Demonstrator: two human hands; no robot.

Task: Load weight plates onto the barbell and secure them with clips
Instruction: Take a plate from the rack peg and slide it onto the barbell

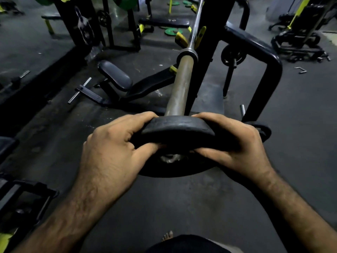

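A black weight plate (175, 129) sits at the near end of the barbell sleeve (179, 90), whose tip shows through the plate's centre hole. My left hand (111, 148) grips the plate's left rim, fingers over the far face and thumb on the near face. My right hand (235, 143) grips the right rim the same way. The chrome barbell shaft (196, 24) runs away from me and rests in the black rack's yellow hooks (200, 35). No clip is visible.
A black bench (116, 77) lies left of the sleeve. A black rack frame (262, 57) curves on the right, with a small plate (233, 56) on a peg and another (262, 130) beside my right hand. Green plates (173, 31) lie on the floor further back.
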